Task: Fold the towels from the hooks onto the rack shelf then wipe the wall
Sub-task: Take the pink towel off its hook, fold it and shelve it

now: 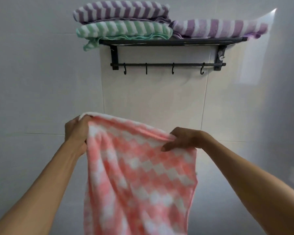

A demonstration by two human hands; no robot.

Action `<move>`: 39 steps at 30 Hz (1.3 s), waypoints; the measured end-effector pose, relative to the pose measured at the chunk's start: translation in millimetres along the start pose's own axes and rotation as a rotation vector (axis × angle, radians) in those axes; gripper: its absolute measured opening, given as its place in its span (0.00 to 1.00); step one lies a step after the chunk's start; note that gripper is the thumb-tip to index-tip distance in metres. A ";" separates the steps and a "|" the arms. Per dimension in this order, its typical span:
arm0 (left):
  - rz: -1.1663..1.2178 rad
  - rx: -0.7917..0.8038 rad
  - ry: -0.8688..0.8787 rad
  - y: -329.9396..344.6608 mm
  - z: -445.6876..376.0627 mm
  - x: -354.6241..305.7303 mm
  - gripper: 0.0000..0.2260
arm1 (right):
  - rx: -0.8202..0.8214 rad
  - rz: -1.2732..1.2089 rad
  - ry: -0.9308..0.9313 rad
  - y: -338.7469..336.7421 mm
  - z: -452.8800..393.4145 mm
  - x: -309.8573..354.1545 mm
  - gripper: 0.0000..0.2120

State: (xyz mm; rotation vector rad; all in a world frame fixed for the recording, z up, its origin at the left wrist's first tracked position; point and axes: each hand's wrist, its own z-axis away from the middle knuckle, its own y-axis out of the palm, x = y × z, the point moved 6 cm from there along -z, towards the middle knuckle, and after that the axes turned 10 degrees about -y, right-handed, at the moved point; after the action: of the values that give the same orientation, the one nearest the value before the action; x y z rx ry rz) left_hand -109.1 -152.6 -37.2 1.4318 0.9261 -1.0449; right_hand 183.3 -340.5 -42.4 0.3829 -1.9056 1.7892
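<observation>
While pinched at its top edge by left hand (78, 133) and right hand (182, 139), pink towel (134, 175) hangs lengthwise downward, below the bare hooks (172, 70).

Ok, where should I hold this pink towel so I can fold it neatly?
Hold the pink towel by the two ends of its top edge, coming in from either side. It hangs lengthwise below that edge, so pinching it there keeps the cloth spread flat. The left hand already grips the left end; the right hand pinches the edge near the right end.
</observation>
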 end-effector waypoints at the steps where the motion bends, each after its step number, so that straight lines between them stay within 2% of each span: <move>1: -0.035 -0.004 0.008 -3.1 -1.8 1.7 0.04 | -0.047 -0.126 0.023 -1.2 5.8 -15.0 0.20; 4: -0.170 0.086 0.000 8.3 6.0 12.6 0.01 | -0.281 -0.473 -0.091 -17.3 15.8 -20.7 0.13; 6: -0.364 0.286 -0.008 33.2 22.1 21.0 0.05 | -0.384 -0.673 -0.200 -30.6 14.9 3.9 0.09; 9: -0.648 0.648 -0.078 81.7 64.5 35.1 0.19 | -0.363 -0.704 -0.293 -49.3 6.6 48.7 0.08; 11: -0.717 0.857 -0.102 110.5 95.1 40.0 0.23 | -0.281 -0.616 -0.306 -57.7 6.2 73.2 0.09; 12: -0.679 0.903 -0.109 119.9 104.9 39.7 0.22 | -0.229 -0.581 -0.312 -59.9 6.1 82.2 0.08; 16: -0.521 0.858 -0.125 134.7 111.7 32.9 0.19 | -0.123 -0.484 -0.324 -69.6 7.7 91.7 0.09; 19: -0.485 0.709 -0.085 129.6 97.1 26.9 0.13 | -0.027 -0.507 -0.343 -75.8 10.7 86.7 0.09; 21: -0.371 0.580 -0.050 121.5 82.3 22.2 0.09 | 0.010 -0.413 -0.310 -79.4 12.6 73.3 0.08; 24: -0.275 0.475 0.016 107.5 64.3 23.3 0.15 | -0.048 -0.222 -0.212 -81.3 10.6 46.1 0.08; 26: -0.290 0.481 -0.001 102.4 58.9 28.8 0.19 | -0.172 -0.354 -0.231 -84.0 7.8 37.9 0.09; 29: -0.407 0.638 -0.087 112.0 70.5 37.3 0.27 | -0.282 -0.603 -0.333 -84.9 2.6 44.6 0.10; 32: -0.396 0.773 -0.101 132.0 91.2 30.9 0.24 | -0.251 -0.541 -0.426 -75.5 -5.4 66.1 0.04; 36: -0.200 0.736 -0.025 141.8 94.7 8.8 0.16 | -0.192 -0.545 -0.480 -61.9 -11.8 80.2 0.03; 39: -0.060 0.598 0.074 126.3 79.8 -7.0 0.11 | -0.130 -0.564 -0.401 -51.9 -12.9 66.8 0.04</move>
State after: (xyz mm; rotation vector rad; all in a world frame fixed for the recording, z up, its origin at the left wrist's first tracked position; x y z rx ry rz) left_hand -0.6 -246.0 6.1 1.9500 0.7390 -1.3954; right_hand 156.4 -324.4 37.2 1.1715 -1.8927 1.2725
